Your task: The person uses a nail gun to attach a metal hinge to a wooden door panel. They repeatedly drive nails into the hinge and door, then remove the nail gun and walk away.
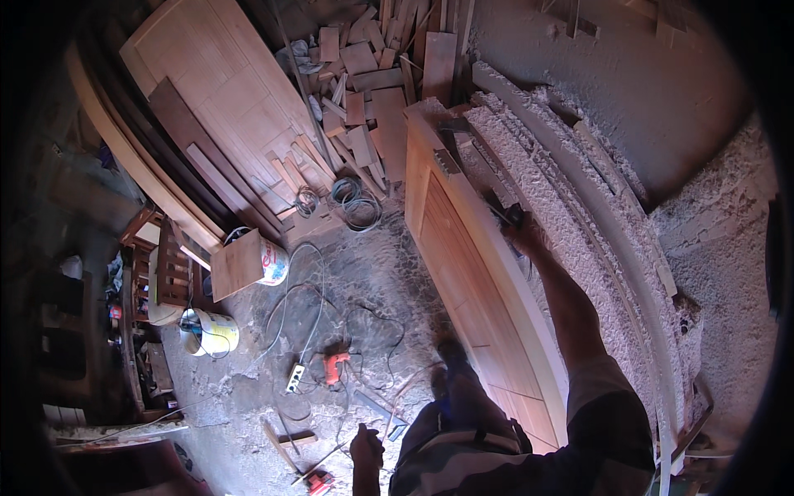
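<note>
My right hand (524, 235) reaches out over the edge of a tall wooden door (484, 273) that stands on its side. Its fingers close round a small dark tool, which has a thin part pointing at the door edge; its exact kind is too dim to make out. Low in the picture, my left hand (366, 448) is held near my body with its fingers curled in. Whatever those fingers may hold does not show. Beyond my right arm, several long boards (571, 190) coated in pale sawdust lean side by side.
An orange power tool (334, 368) and a white power strip (295, 379) lie on the floor among loose cords. A white bucket (217, 332) and a board-topped bucket (273, 263) stand left. Wood offcuts (360, 59) pile up at the back, beside another panelled door (223, 74).
</note>
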`<action>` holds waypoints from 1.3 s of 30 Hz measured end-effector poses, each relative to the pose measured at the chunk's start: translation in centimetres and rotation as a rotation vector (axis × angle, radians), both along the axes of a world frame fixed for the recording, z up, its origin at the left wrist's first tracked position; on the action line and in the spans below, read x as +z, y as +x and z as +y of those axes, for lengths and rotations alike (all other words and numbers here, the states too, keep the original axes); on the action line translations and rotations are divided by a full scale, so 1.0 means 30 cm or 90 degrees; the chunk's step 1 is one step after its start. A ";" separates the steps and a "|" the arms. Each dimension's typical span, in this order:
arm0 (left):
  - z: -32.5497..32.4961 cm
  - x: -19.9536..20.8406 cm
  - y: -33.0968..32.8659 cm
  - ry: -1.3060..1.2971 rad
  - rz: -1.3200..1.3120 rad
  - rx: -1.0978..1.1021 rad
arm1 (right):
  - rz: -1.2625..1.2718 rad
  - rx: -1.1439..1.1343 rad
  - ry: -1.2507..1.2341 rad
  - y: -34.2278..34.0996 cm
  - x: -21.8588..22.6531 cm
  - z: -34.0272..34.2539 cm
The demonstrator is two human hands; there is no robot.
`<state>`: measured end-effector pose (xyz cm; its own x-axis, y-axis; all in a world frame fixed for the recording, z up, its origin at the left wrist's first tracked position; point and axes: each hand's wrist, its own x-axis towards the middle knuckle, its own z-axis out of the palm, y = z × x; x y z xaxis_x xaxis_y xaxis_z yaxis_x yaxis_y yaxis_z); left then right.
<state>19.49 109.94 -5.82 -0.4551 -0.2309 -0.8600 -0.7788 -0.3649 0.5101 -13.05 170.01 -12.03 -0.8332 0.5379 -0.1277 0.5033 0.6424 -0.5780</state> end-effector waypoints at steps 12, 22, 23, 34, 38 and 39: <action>0.117 0.017 -0.037 -0.038 -0.066 0.087 | 0.118 0.204 0.097 -0.008 -0.141 0.040; 0.144 -0.045 0.082 0.034 -0.016 0.236 | 0.098 0.145 0.107 -0.115 -0.106 0.234; 0.136 -0.066 0.107 0.043 -0.020 0.265 | 0.124 0.125 0.132 -0.121 -0.085 0.252; 0.050 -0.509 0.581 -0.534 0.064 -0.370 | 0.116 0.397 -0.009 0.277 -0.242 -0.716; 0.008 -0.684 0.759 -0.409 -0.098 -0.408 | -0.080 0.411 -0.174 0.483 -0.696 -1.341; 0.002 -0.713 0.791 -0.402 -0.057 -0.364 | -0.069 0.441 -0.146 0.514 -0.819 -1.467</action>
<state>43.22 110.01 -27.20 -0.5839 -0.4343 -0.6859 -0.8038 0.4273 0.4138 2.39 125.99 -36.59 -0.9484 -0.1576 -0.2752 0.0879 0.7031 -0.7056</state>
